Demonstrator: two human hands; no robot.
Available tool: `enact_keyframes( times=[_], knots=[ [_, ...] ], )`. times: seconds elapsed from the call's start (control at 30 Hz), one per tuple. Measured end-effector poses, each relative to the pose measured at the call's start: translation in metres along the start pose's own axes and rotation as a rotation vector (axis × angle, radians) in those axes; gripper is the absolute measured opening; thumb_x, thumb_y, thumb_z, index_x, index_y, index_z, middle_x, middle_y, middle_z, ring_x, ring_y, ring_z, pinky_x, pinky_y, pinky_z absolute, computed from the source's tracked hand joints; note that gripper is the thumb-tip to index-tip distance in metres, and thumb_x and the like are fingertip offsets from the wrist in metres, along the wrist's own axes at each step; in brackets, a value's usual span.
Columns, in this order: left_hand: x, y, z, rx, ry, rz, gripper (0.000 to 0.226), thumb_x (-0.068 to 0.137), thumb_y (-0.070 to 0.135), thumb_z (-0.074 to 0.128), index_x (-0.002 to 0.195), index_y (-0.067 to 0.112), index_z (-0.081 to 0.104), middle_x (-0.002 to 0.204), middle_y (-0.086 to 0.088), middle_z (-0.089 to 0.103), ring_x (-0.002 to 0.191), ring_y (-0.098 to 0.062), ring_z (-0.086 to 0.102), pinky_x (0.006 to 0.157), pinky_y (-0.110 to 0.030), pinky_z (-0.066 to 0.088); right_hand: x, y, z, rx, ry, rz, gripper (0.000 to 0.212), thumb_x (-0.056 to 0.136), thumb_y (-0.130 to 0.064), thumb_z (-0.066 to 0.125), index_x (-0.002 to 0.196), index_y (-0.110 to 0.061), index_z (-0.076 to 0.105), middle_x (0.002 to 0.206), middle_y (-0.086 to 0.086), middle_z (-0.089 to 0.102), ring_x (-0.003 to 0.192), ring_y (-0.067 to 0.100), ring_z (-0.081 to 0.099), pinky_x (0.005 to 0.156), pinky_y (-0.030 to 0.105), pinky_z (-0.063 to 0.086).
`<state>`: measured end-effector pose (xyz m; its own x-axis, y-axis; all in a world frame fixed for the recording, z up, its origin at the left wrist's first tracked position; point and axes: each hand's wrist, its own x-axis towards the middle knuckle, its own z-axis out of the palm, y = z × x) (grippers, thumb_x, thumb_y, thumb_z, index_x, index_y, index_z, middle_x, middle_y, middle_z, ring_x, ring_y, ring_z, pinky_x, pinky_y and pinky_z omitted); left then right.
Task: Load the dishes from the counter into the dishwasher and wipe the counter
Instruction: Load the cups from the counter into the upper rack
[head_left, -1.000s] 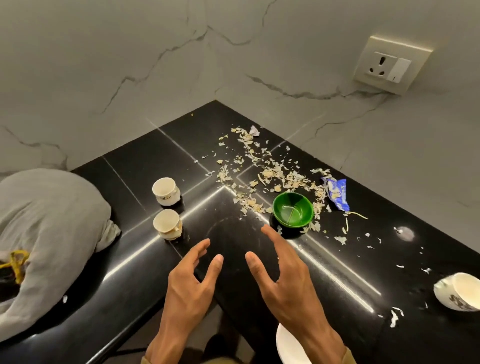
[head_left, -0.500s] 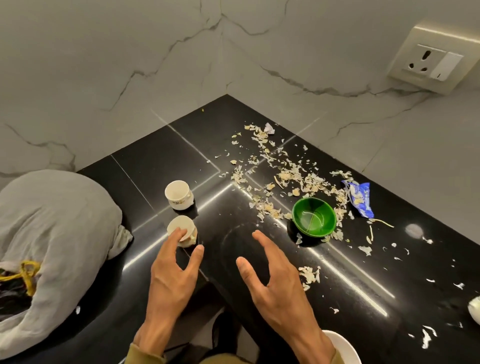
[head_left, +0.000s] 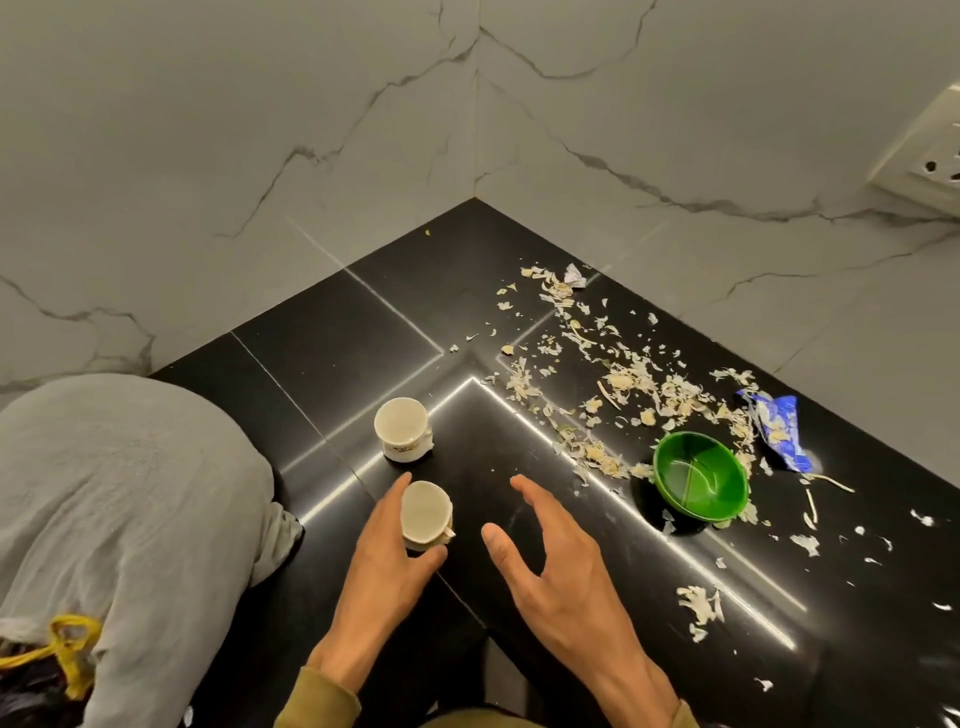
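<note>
Holding a small cream cup (head_left: 427, 512) low in the middle of the frame, the left hand (head_left: 387, 566) has its grip wrapped round it: forefinger along the cup's left side, thumb curled under its near side. The cup looks empty, with a pale inside, a dark print on its outer wall and a small handle poking out to the right. It sits on or just above the black bench (head_left: 332, 353); which one cannot be told.

A second cup (head_left: 402, 428) of the same kind stands upright just above it in the frame, apart from the hand. The right hand (head_left: 563, 577) hovers beside the first cup with fingers spread wide, holding nothing.

Right of centre stands a green bowl (head_left: 700, 475), empty but for a few pale streaks. Peelings (head_left: 628, 382) lie scattered from the bench corner down to the bowl and beyond it, and a crumpled blue wrapper (head_left: 776, 431) lies at the bowl's upper right. A grey cloth bundle (head_left: 130, 509) fills the lower left, with a yellow cord (head_left: 67, 644) at its bottom edge. A wall socket (head_left: 930, 156) shows at the right edge.
</note>
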<state>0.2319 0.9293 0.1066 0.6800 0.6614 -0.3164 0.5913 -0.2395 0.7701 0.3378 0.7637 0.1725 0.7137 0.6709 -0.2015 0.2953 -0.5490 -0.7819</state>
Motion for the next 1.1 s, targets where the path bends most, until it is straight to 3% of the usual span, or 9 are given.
enact_keyframes(
  times=[0.1, 0.23, 0.33, 0.47, 0.63, 0.83, 1.1],
  knots=[
    [0.007, -0.008, 0.003, -0.016, -0.001, 0.034, 0.082, 0.077, 0.02, 0.08, 0.145, 0.038, 0.039, 0.144, 0.017, 0.048, 0.133, -0.004, 0.045, 0.105, -0.024, 0.038, 0.02, -0.009, 0.012, -0.017, -0.013, -0.011, 0.067, 0.091, -0.062, 0.05, 0.15, -0.039, 0.028, 0.153, -0.019, 0.034, 0.137, -0.006, 0.028, 0.112, 0.019, 0.029],
    [0.013, -0.014, -0.002, -0.069, -0.009, 0.046, 0.06, 0.072, 0.021, 0.085, 0.116, 0.044, 0.051, 0.112, 0.023, 0.063, 0.106, 0.003, 0.058, 0.084, -0.018, 0.047, 0.062, -0.025, 0.026, -0.058, -0.038, -0.053, 0.064, 0.094, -0.053, 0.054, 0.15, -0.029, 0.033, 0.15, -0.006, 0.042, 0.14, 0.006, 0.034, 0.113, 0.027, 0.032],
    [0.011, -0.015, -0.007, -0.116, 0.022, 0.035, 0.06, 0.069, 0.021, 0.086, 0.113, 0.043, 0.052, 0.109, 0.02, 0.065, 0.103, 0.002, 0.06, 0.079, -0.017, 0.046, 0.098, -0.036, 0.036, -0.099, -0.056, -0.078, 0.061, 0.094, -0.044, 0.057, 0.147, -0.021, 0.037, 0.145, 0.001, 0.049, 0.135, 0.014, 0.042, 0.104, 0.026, 0.036],
    [0.0, -0.016, -0.015, -0.178, 0.116, 0.018, 0.058, 0.069, 0.025, 0.088, 0.112, 0.04, 0.053, 0.105, 0.02, 0.065, 0.099, 0.011, 0.058, 0.075, -0.013, 0.044, 0.131, -0.039, 0.053, -0.151, -0.083, -0.123, 0.056, 0.091, -0.033, 0.063, 0.138, -0.012, 0.043, 0.134, 0.009, 0.055, 0.123, 0.026, 0.05, 0.097, 0.036, 0.044],
    [-0.01, -0.019, -0.024, -0.193, 0.158, 0.019, 0.062, 0.067, 0.029, 0.09, 0.115, 0.04, 0.053, 0.108, 0.02, 0.063, 0.101, 0.001, 0.059, 0.08, -0.019, 0.045, 0.152, -0.034, 0.075, -0.15, -0.109, -0.192, 0.055, 0.082, -0.028, 0.073, 0.128, -0.016, 0.044, 0.125, 0.005, 0.055, 0.112, 0.025, 0.053, 0.091, 0.04, 0.048],
    [-0.012, -0.024, -0.028, -0.198, 0.181, 0.02, 0.063, 0.067, 0.03, 0.09, 0.118, 0.037, 0.053, 0.11, 0.018, 0.062, 0.102, -0.001, 0.059, 0.08, -0.019, 0.044, 0.158, -0.018, 0.092, -0.046, -0.047, -0.145, 0.052, 0.075, -0.034, 0.077, 0.116, -0.033, 0.043, 0.112, -0.003, 0.06, 0.102, 0.023, 0.058, 0.084, 0.044, 0.052],
    [-0.015, -0.027, -0.029, -0.201, 0.183, 0.006, 0.065, 0.065, 0.031, 0.091, 0.118, 0.036, 0.054, 0.111, 0.014, 0.064, 0.103, -0.002, 0.06, 0.083, -0.023, 0.046, 0.159, -0.007, 0.099, -0.016, -0.051, -0.098, 0.068, 0.073, -0.039, 0.081, 0.121, -0.023, 0.037, 0.118, 0.006, 0.059, 0.107, 0.028, 0.058, 0.087, 0.045, 0.052]
  ],
)
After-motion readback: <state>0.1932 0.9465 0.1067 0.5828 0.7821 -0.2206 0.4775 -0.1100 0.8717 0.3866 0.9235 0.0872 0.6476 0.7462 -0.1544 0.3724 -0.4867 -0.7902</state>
